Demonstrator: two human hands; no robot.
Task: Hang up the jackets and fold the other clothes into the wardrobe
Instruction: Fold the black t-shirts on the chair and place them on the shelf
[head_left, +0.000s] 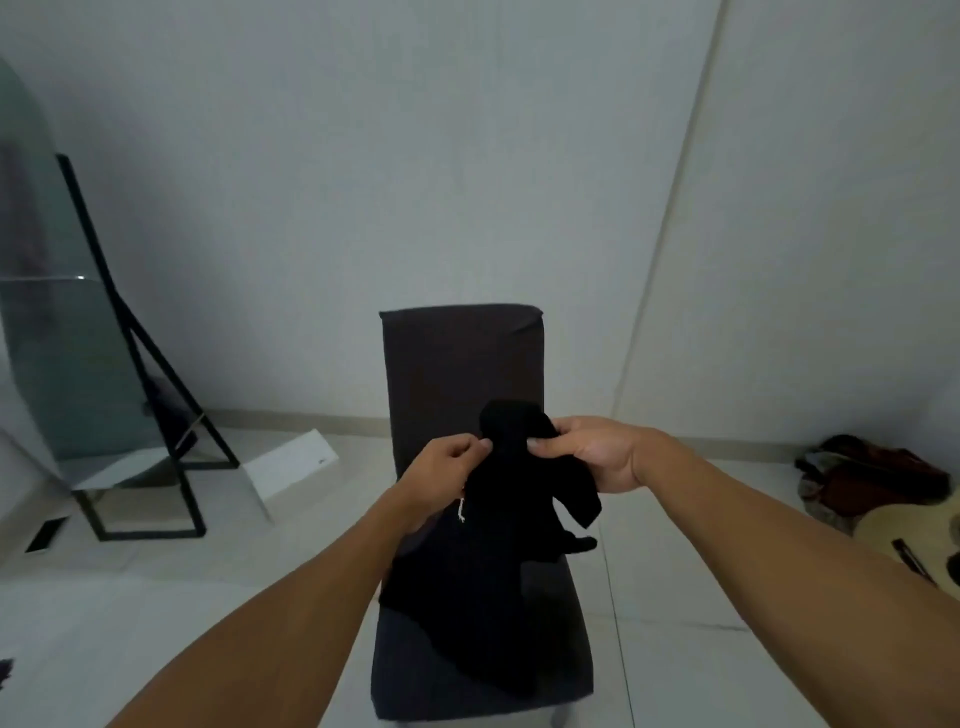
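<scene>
Garment (493, 561), black and crumpled, hangs above the seat of the chair (462, 358), its lower folds resting on the seat. The left hand (447, 470) pinches its upper edge and the right hand (587, 457) grips bunched cloth beside it, so both hands are closed on fabric. This looks like the pick-up and sorting-out step: lifting it clear and finding its shape. Next, I judge, it needs shaking out to tell jacket from foldable, since that is unclear here.

Count: one garment in hand, one chair, one standing mirror (62, 322) left of the chair, one guitar (904, 540) and one heap of clothes (867, 475) right of the chair. No wardrobe shows.
</scene>
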